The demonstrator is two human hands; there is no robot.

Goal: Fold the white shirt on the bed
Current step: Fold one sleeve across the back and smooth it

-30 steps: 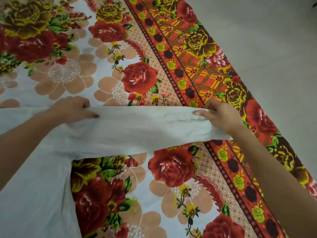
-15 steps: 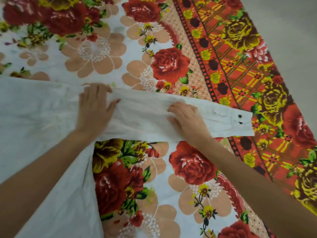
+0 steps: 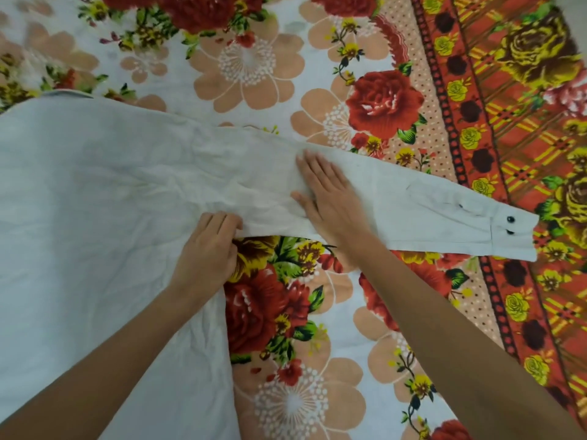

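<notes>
Head view: white cotton shirt (image 3: 95,192) lies spread on the floral-print bedsheet (image 3: 286,74), its long sleeve (image 3: 413,204) stretched rightward from the body. Right hand (image 3: 327,192) presses flat, fingers spread, mid-sleeve; left hand (image 3: 206,249) pinches the cloth at the sleeve's underarm.

No legible text, label, brand, number or sign appears in the head view. The white shirt (image 3: 111,192) carries no readable marking, and the bedsheet (image 3: 476,122) shows only floral and geometric print along its patterned border.
</notes>
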